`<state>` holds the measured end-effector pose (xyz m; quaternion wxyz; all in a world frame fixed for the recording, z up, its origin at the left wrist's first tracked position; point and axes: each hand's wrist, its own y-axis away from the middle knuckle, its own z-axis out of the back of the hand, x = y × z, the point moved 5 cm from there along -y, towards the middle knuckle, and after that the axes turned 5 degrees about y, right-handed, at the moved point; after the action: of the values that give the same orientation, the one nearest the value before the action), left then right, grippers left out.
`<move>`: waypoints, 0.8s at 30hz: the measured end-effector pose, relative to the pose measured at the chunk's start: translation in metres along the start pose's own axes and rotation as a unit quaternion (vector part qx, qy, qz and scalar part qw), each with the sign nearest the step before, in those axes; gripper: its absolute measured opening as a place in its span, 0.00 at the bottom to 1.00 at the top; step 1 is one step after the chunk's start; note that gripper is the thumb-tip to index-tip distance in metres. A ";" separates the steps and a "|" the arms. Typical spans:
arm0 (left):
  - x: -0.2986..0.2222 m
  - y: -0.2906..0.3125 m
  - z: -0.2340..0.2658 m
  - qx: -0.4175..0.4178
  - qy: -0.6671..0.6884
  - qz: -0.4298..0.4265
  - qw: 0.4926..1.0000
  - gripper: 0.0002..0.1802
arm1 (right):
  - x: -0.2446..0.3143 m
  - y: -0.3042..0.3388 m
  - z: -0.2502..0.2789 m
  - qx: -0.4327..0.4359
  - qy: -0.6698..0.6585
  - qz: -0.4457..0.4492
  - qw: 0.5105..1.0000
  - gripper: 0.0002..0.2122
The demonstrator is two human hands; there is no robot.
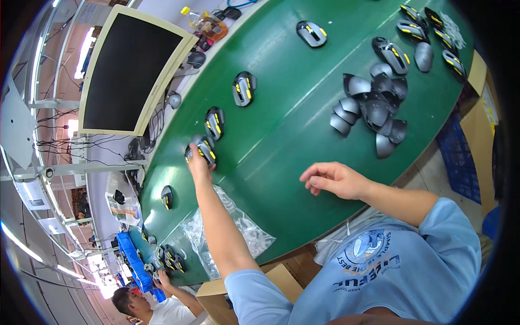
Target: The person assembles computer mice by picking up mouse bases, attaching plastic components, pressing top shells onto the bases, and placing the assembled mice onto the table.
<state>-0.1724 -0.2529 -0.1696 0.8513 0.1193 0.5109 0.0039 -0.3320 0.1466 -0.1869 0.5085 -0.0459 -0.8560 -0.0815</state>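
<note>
My left hand (200,163) reaches across the green table with its fingers closed on a black and grey computer mouse (204,146) with yellow accents. A second mouse (214,122) lies right beside the held one, with another mouse (243,89) beyond it. My right hand (337,180) hovers over the near side of the table, holding nothing, its fingers loosely bent and apart. Beyond the right hand is a heap of curved grey shell covers (377,111). Between my left forearm and the near table edge lies a clear plastic bag (246,230).
Several mice (414,30) and pale small parts lie at the far right. Single mice rest at the far middle (311,33) and on the left (167,197). A monitor (130,73) and a bottle (206,24) stand behind. At lower left, a co-worker (146,306) handles parts near a blue bin (134,262).
</note>
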 end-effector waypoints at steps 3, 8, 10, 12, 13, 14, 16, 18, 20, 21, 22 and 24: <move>-0.011 -0.017 -0.010 -0.018 -0.238 -0.033 0.971 0.40 | -0.004 0.003 0.004 0.004 -0.011 -0.016 1.000 0.13; -0.075 0.007 -0.066 -0.151 -0.452 -0.355 0.805 0.44 | -0.005 0.008 0.008 -0.001 0.002 -0.011 1.000 0.13; -0.081 0.007 -0.106 -0.084 -0.489 -0.370 0.785 0.46 | 0.003 0.006 0.006 -0.007 0.076 0.002 0.997 0.13; -0.094 0.010 -0.124 -0.068 -0.524 -0.338 0.779 0.48 | 0.008 0.008 0.005 -0.037 0.150 0.006 0.988 0.12; -0.097 0.010 -0.133 -0.063 -0.562 -0.306 0.766 0.49 | 0.011 0.006 0.000 -0.012 0.191 0.050 0.980 0.12; -0.098 0.009 -0.130 -0.089 -0.501 -0.315 0.801 0.46 | 0.018 0.006 -0.002 0.013 0.236 0.094 0.967 0.12; -0.083 -0.005 -0.098 -0.048 -0.295 -0.307 0.904 0.38 | 0.034 0.013 -0.008 0.045 0.312 0.178 0.932 0.11; -0.054 0.018 -0.104 0.079 -0.069 -0.239 0.965 0.32 | 0.053 0.018 0.005 0.036 0.464 0.246 0.850 0.09; -0.069 0.119 -0.095 0.141 0.011 -0.229 0.963 0.31 | 0.089 0.031 0.032 -0.009 0.576 0.250 0.778 0.08; -0.064 0.155 -0.082 0.147 0.025 -0.246 0.958 0.31 | 0.103 0.028 0.041 -0.043 0.576 0.269 0.771 0.07; -0.044 0.180 -0.074 0.165 0.017 -0.245 0.955 0.32 | 0.114 0.020 0.044 -0.048 0.578 0.273 0.768 0.06; -0.016 0.243 -0.057 0.182 0.017 -0.217 0.959 0.34 | 0.119 0.003 0.027 -0.040 0.560 0.261 0.785 0.04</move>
<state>-0.2018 -0.0070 -0.1312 0.7868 0.1584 0.5313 -0.2714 -0.4115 0.1543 -0.0950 0.8981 -0.2338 -0.3724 0.0089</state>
